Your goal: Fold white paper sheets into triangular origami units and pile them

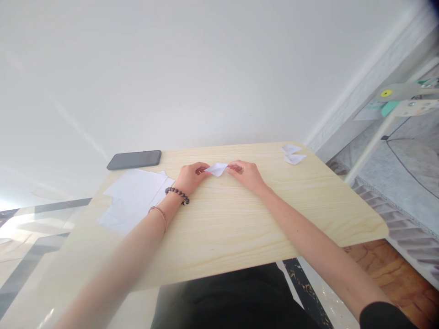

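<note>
Small folded piece of white paper [217, 169], diamond-shaped, pinched at both ends

Location: above or on the pale wood-grain tabletop [222, 237], toward its far side and about midway across; whether the underside touches the surface cannot be told.

Grip, left [192, 177]: thumb and fingers together, clamped on the piece's left corner. Wrist wears a dark round-beaded bracelet [176, 194]; a thin copper-coloured bangle [160, 213] sits higher on the forearm.

Grip, right [247, 174]: thumb and fingertips together, clamped on the right corner. Wrist bare.

Orientation: long axis runs left to right between the two grips, right end slightly farther away. One tip points to each hand; a blunter corner faces the wearer.

Handling (judged): very light, thin, fairly crisp along its creases, soft elsewhere; little slip, easily crumpled or torn. Best held by a light pinch at the two narrow corners.

Also on the tabletop: loose, overlapping plain white paper sheets [132, 194], left, beside the left forearm; flat black rectangular smartphone [135, 160], far left edge, behind the sheets; two small pointed white folded papers [295, 159], far right corner, well apart from the right grip.
</note>
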A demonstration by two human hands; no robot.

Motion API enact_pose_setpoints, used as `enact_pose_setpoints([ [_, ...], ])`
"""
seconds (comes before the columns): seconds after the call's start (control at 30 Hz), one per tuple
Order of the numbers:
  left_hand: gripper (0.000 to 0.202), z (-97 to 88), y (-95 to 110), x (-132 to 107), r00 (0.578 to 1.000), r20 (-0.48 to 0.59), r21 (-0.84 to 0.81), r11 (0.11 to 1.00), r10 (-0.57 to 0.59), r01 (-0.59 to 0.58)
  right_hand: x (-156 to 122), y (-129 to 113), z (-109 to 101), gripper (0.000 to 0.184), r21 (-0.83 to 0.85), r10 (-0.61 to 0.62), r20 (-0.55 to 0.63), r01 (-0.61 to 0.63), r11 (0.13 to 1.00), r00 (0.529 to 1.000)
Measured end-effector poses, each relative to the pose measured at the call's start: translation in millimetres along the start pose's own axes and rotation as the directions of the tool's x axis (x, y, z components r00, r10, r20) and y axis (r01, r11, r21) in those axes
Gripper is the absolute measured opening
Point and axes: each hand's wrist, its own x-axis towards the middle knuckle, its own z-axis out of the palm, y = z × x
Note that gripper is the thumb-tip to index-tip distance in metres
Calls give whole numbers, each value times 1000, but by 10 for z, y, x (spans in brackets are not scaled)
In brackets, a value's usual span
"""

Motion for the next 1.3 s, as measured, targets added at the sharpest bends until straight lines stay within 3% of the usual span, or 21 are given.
enact_pose_setpoints([
  [0.2, 27, 8, -34, 21, 998, -5, -91, 994, 62, -62, -5, 6, 7, 26, -52, -36, -7, 36, 998, 999],
  [0.37, 30, 12, -52, 10, 1000, 28, -204, 979, 9, -3, -10, 18, 29, 25, 3, 27, -26, -27, 1000, 999],
  [0.63, 26, 8, -12, -1, 1000, 2, -213, 977, -29, 28, -8, -30, -13, 32, -7, 93, -7, -94, 996, 996],
  [0.83, 26, 25, 13, -3, 1000, -10, -245, 969, 17, -19, -9, -34, 10, 24, -14, 26, 22, -26, 1000, 999],
  [1.03, 27, 23, 23, -11, 1000, -2, -155, 987, 31, -31, -13, -42, 26, 22, -12, -7, 22, 7, 1000, 1000],
  [1.3, 29, 14, 81, -14, 998, 38, 93, 995, 42, -46, 8, -23, 7, 23, 69, 148, -74, -143, 987, 986],
])
